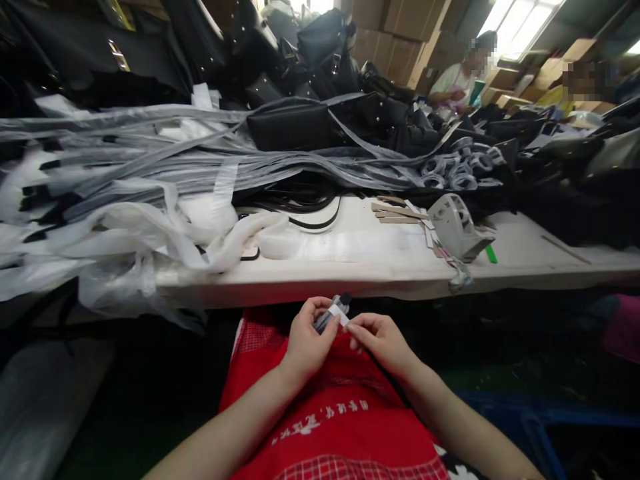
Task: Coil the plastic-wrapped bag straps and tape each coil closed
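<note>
Above my lap, my left hand (309,343) is closed around a grey, plastic-wrapped strap (323,323) that looks rolled up, with a black end sticking out at the top. A white paper strip (340,313) lies across the rolled strap. Between thumb and fingertips, my right hand (385,341) pinches the near end of this paper strip. Both hands are just in front of the table edge. My fingers partly hide the strap.
The white table (360,257) holds long plastic-wrapped straps (280,170), rolled straps (463,170), cardboard strips (397,213) and a grey tape dispenser (456,227). Black bags (295,127) are piled behind. Crumpled plastic (135,233) hangs over the left edge. Two people are farther back.
</note>
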Available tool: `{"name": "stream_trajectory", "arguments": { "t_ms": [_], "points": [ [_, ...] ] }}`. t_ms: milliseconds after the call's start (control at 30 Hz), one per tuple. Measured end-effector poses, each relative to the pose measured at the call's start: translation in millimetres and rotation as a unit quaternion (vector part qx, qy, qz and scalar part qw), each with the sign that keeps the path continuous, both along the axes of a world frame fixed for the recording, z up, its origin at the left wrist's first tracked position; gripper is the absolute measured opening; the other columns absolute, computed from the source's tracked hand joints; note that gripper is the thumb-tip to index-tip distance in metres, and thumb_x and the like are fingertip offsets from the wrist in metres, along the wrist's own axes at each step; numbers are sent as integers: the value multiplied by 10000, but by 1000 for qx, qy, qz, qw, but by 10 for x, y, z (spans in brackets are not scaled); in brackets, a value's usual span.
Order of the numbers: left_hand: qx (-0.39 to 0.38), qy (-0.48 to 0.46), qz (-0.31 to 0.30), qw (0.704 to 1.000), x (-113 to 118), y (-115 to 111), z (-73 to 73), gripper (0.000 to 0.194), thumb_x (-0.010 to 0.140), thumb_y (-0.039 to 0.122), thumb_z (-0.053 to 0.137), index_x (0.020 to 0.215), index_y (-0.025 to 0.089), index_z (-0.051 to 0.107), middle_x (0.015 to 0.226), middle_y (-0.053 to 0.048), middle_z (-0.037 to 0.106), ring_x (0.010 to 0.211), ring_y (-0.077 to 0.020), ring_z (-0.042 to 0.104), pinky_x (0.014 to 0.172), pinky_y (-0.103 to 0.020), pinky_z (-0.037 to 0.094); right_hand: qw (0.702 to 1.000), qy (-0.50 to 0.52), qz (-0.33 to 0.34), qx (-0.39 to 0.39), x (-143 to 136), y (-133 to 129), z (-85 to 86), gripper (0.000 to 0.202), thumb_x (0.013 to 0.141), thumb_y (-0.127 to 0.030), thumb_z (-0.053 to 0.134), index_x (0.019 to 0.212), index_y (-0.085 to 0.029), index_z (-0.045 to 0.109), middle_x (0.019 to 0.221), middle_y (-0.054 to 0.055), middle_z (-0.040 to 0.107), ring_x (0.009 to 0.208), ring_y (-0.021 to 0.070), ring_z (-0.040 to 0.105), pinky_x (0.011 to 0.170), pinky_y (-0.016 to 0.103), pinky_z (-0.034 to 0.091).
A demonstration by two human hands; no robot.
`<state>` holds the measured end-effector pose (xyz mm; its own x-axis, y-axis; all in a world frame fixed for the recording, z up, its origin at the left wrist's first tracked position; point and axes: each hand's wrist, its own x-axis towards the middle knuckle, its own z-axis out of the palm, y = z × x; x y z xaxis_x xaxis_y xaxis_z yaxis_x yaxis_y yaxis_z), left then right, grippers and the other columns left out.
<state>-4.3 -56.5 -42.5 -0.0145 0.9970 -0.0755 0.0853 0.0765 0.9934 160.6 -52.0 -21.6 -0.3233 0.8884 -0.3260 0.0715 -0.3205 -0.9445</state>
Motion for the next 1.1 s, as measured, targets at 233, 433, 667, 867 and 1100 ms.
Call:
{"name": "stream_trajectory", "arguments": {
  "t_ms": [233,433,667,867,1100],
  "points": [
    [10,3,8,1000,-41,-15,20,224,829,284,619,1008,174,541,888,-55,686,779,-170,661,738,-279,508,999,7,-18,-46,-70,49,-29,450,685,-578,716,696,-133,655,523,-6,603,447,81,512,465,203,420],
    [8,14,-6,1000,-52,-47,52,218,845,299,605,1007,169,538,881,-58,680,783,-170,651,732,-280,513,998,8,-14,-61,-108,64,-84,452,678,-582,724,658,-139,636,509,-6,603,434,79,505,450,199,394],
    [-59,-92,27,994,-70,17,-20,418,768,381,689,1054,139,504,827,-62,687,758,-172,657,713,-275,511,993,64,37,-93,-112,68,-171,439,701,-553,726,696,-118,665,584,12,642,454,68,514,480,193,380],
    [-85,-118,41,989,-130,63,30,412,761,430,680,995,107,576,859,-112,705,744,-193,665,671,-281,520,989,120,51,-77,-175,105,-266,391,722,-489,741,756,-101,705,688,47,669,557,91,560,583,223,426],
    [87,112,37,989,-93,-110,245,251,797,386,632,973,218,694,976,-76,714,884,-254,666,834,-334,521,990,135,-9,-42,-319,130,-229,407,673,-510,768,716,-107,725,586,20,615,532,101,546,546,212,415]
  ]
}}
